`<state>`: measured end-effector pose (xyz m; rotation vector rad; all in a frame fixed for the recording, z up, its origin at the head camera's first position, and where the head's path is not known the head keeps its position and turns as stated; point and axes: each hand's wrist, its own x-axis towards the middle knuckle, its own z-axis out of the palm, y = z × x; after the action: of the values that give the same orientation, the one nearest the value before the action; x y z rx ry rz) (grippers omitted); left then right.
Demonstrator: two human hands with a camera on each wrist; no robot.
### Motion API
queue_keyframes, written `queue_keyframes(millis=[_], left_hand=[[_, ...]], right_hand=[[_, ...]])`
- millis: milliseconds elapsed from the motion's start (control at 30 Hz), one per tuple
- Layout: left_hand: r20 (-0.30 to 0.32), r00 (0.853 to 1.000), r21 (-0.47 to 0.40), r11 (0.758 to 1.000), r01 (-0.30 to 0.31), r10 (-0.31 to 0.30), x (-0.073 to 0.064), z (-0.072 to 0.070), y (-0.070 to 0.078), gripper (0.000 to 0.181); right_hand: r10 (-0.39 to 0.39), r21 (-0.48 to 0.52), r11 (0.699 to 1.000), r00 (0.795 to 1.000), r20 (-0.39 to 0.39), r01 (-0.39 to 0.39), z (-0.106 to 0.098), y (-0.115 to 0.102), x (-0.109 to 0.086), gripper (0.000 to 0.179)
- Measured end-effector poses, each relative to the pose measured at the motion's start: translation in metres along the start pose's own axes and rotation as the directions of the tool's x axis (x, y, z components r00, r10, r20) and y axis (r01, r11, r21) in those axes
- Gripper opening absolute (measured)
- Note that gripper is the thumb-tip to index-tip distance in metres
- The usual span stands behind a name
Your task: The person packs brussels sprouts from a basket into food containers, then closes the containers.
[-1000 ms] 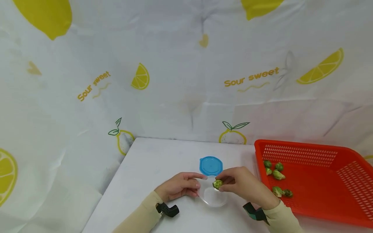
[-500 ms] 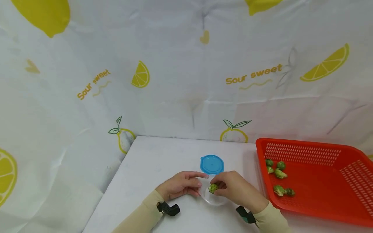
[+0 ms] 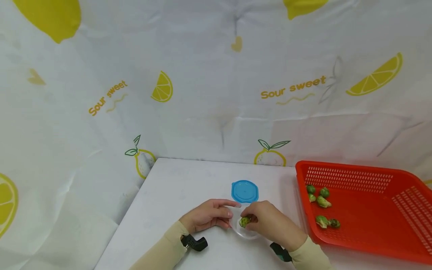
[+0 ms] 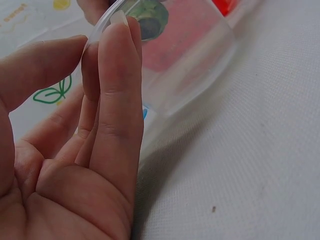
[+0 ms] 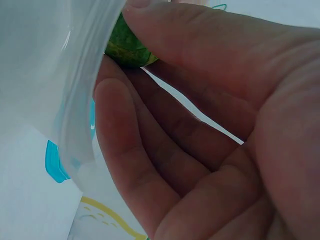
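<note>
Sprout (image 3: pixel 244 222) pinched in right grip (image 3: pixel 272 225) (left grip (image 3: pixel 208 215) holds bowl (image 3: pixel 245 234)).

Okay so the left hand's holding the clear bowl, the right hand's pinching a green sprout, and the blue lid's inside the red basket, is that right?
Not quite: the head view shows the blue lid lying on the white table, beyond the clear bowl, outside the red basket. The rest is right.

Clear bowl (image 3: pixel 243 233): left side blocked by left hand (image 3: pixel 210 215), right side by right hand (image 3: pixel 271 224). Blue lid (image 3: pixel 245 191) lies just beyond. Passage: strip of surface (image 3: pixel 276 183) between lid and red basket (image 3: pixel 371 248). Basket walls bar low entry; open from above, bare floor right of sprouts (image 3: pixel 323 202).
</note>
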<state>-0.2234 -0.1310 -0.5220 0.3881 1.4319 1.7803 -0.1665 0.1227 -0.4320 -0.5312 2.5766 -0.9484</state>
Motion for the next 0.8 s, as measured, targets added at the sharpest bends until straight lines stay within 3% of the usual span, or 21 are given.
queue_keyframes(millis=[367, 800], left_hand=[[-0.012, 1.0, 0.011, 1.0, 0.005, -0.005, 0.0, 0.0, 0.0, 0.049], [-0.013, 1.0, 0.005, 1.0, 0.005, -0.005, -0.001, 0.0, 0.0, 0.049]], right_hand=[[0.012, -0.047, 0.999, 1.0, 0.017, -0.011, 0.007, -0.004, 0.005, 0.025], [-0.01, -0.03, 0.999, 1.0, 0.03, 0.011, 0.011, -0.001, 0.008, 0.025]])
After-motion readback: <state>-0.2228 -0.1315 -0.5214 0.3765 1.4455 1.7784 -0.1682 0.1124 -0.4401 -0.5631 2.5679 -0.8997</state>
